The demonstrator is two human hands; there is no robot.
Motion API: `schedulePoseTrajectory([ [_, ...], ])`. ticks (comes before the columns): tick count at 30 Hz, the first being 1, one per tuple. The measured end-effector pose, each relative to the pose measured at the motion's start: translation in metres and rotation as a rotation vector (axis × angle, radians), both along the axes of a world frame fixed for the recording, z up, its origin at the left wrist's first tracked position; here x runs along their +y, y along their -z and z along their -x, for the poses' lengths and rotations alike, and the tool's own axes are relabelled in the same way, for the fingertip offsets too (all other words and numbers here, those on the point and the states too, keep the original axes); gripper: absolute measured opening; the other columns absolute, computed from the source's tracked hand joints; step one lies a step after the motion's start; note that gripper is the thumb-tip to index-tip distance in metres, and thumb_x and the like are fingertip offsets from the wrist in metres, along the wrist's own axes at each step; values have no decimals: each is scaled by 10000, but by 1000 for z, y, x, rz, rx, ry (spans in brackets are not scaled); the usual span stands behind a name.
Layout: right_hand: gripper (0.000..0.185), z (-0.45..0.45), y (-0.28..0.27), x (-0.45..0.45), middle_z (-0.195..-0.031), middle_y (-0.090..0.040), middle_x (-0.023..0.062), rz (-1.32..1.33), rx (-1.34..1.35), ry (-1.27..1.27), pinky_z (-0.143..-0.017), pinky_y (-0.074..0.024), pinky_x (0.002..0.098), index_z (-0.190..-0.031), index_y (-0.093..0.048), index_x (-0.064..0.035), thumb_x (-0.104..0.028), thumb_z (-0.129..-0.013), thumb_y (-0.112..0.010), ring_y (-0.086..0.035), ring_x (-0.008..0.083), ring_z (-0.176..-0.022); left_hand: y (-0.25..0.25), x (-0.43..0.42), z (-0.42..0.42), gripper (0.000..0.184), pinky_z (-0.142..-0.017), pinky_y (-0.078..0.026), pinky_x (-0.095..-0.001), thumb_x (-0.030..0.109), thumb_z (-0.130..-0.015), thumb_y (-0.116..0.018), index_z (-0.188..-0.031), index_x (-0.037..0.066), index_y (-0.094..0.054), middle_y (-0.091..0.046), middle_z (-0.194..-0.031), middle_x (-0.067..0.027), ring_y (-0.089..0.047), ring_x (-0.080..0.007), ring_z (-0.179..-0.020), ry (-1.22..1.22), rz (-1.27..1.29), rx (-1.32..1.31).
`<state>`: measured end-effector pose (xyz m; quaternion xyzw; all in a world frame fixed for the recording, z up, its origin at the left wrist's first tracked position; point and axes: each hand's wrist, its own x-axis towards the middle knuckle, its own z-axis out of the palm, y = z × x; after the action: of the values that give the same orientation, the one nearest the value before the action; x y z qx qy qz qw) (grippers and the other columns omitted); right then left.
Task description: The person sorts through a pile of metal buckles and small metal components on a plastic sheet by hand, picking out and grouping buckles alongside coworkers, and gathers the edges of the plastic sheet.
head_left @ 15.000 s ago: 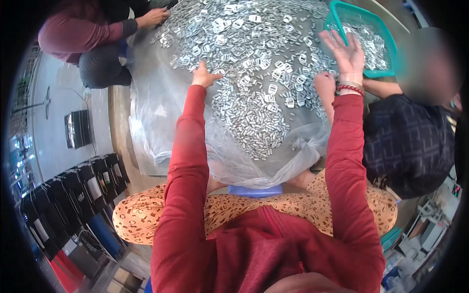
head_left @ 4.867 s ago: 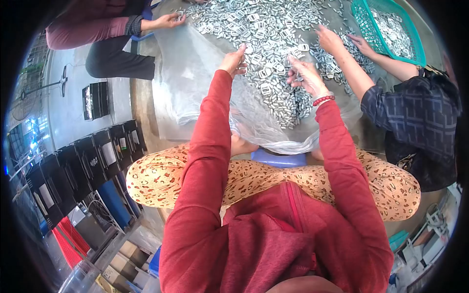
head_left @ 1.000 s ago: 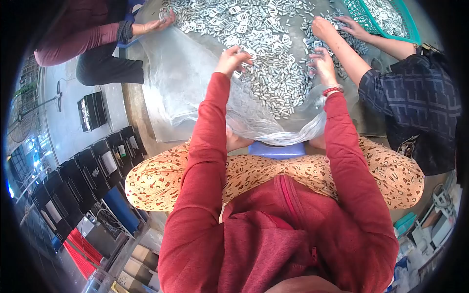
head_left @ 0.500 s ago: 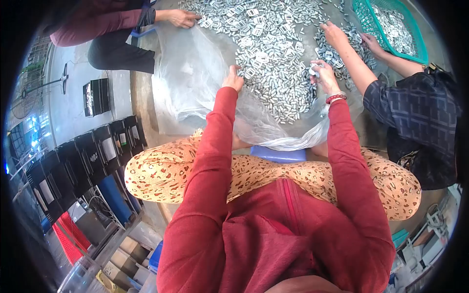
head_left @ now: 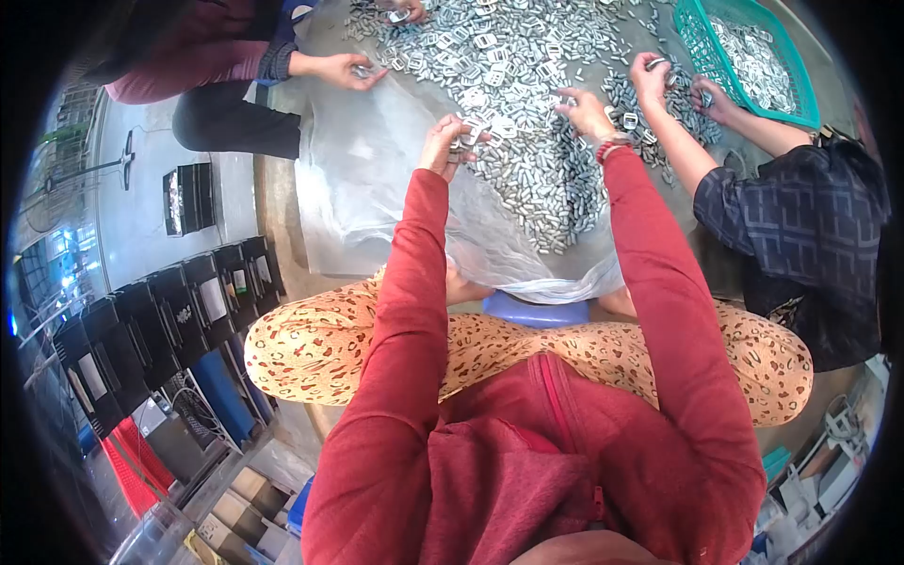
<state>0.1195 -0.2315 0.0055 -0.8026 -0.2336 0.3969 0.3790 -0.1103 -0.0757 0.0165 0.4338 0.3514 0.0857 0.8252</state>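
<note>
Black box (head_left: pixel 188 200), left of frame, set against a pale surface (head_left: pixel 132 268). Black cases (head_left: pixel 176 311), several, in a slanting row from the left edge up toward the middle; some bear white labels (head_left: pixel 211 294). Blue panel (head_left: pixel 222 388), just below the row. Red sheet (head_left: pixel 137 466), lower left, beside a grey box (head_left: pixel 177 441). Cardboard boxes (head_left: pixel 254 488), lower left, near a blue item (head_left: pixel 299 507), partly hidden. Bright lights (head_left: pixel 66 250), far left, blurred. Teal item (head_left: pixel 776 462), lower right, partly hidden. Grey clutter (head_left: pixel 836 438), lower right, beside the teal item, pieces too distorted to tell apart
</note>
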Motion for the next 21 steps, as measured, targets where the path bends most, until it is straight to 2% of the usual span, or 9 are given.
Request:
schedulePoseTrajectory([
  [3, 403, 5, 55, 9, -954, -593, 225, 101, -352, -157, -745, -470, 419, -1148, -481, -97, -226, -789, -609, -585, 359, -896, -12, 5, -6, 277, -430, -441, -235, 60, -749, -488, -1022, 109, -472, -534, -1050, -156, -601, -314, -863, -76, 170, -221],
  [5, 363, 22, 62, 3, -949, -584, 231, 162, -378, -108, -734, -455, 417, -1119, -442, -107, -224, -806, -584, -585, 367, -860, -10, 6, -17, 350, -457, -463, -257, 54, -744, -466, -1088, 107, -431, -549, -1045, -168, -614, -310, -846, -95, 258, -262],
  [6, 347, 30, 44, -5, -975, -571, 243, 156, -274, -151, -832, -397, 450, -1085, -393, -103, -228, -814, -570, -529, 411, -975, -10, 10, -22, 450, -469, -471, -268, 53, -745, -441, -1186, 116, -376, -540, -1082, -180, -609, -315, -860, -58, 285, -268],
  [9, 338, 54, 37, -33, -929, -587, 235, 276, -327, -195, -799, -408, 453, -1069, -411, -95, -275, -821, -554, -535, 405, -972, 2, 18, -39, 411, -503, -495, -250, 73, -772, -413, -1183, 78, -412, -553, -1095, -130, -596, -274, -926, -2, 239, -93],
  [13, 288, 48, 42, -66, -757, -598, 152, 39, -199, -224, -593, -450, 410, -936, -490, -81, -302, -787, -596, -593, 302, -683, 12, 22, -47, 284, -550, -502, -284, 61, -754, -409, -1024, 40, -494, -556, -1095, -143, -598, -287, -913, -5, 168, 68],
  [15, 218, 34, 21, -74, -632, -449, 11, 96, 429, 23, -369, -313, 246, -984, -548, -153, -285, -818, -600, -423, 93, -476, 14, 24, -43, 171, -524, -488, -282, 123, -783, -444, -923, 55, -516, -581, -1023, -144, -600, -296, -883, -16, 245, -9],
  [17, 260, 34, -21, -70, -693, -489, 29, -80, 536, 162, -382, -335, 236, -1062, -533, -160, -284, -837, -572, -425, 91, -479, 4, 26, -37, 137, -507, -480, -278, 166, -803, -470, -886, 69, -521, -594, -967, -138, -602, -297, -867, -19, 352, -86],
  [18, 277, 33, -20, -68, -733, -517, 48, 1, 398, 114, -409, -367, 263, -1071, -524, -154, -290, -835, -573, -464, 119, -506, 8, 27, -33, 153, -493, -469, -274, 232, -812, -521, -866, 89, -527, -606, -927, -118, -610, -283, -838, 2, 375, -156],
  [21, 338, 26, 8, -61, -875, -572, 141, 179, -42, -79, -563, -428, 375, -1104, -475, -125, -296, -828, -569, -546, 259, -679, 23, 18, -40, 174, -487, -460, -267, 275, -799, -559, -832, 108, -524, -616, -904, -91, -617, -264, -815, 19, -93, 145],
])
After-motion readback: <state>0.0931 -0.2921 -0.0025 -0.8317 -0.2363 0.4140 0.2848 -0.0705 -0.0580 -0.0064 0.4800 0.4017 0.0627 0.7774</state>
